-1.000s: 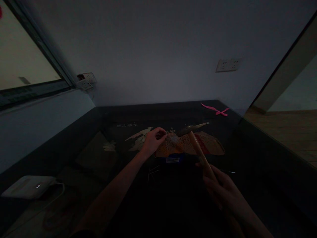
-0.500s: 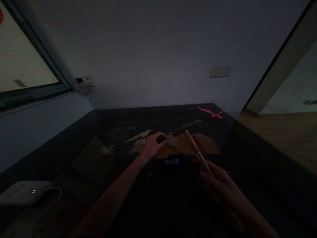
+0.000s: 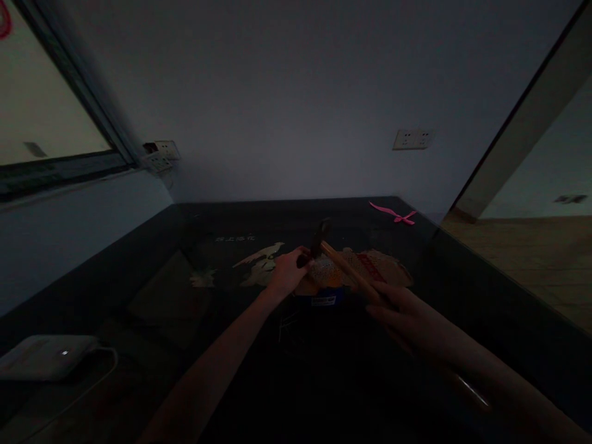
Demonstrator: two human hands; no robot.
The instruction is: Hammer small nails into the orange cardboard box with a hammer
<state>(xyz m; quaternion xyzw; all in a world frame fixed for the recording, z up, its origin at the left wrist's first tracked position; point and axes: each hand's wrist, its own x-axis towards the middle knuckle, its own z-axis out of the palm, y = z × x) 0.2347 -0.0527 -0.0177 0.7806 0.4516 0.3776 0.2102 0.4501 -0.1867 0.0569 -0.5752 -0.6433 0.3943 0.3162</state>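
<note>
My right hand (image 3: 393, 305) is wrapped round the wooden handle of a hammer (image 3: 345, 266). The dark hammer head is beside the fingertips of my left hand (image 3: 292, 266). My left thumb and index finger are curled together in a pinch over the left part of a patterned orange and brown piece (image 3: 379, 265); what they hold is too small and dark to make out. A blue item with a white label (image 3: 324, 301) lies at the near edge of that piece.
The dark glossy table (image 3: 277, 213) bears a bird and flower picture (image 3: 263, 262) left of my hand. A pink ribbon (image 3: 398, 217) lies at the back right, a white device with a cable (image 3: 50, 357) at the near left. Wall sockets (image 3: 411, 139) are behind.
The hammer has swung left and down, its head now at my left fingertips. My right hand has moved slightly up with it. My left hand stays nearly in place.
</note>
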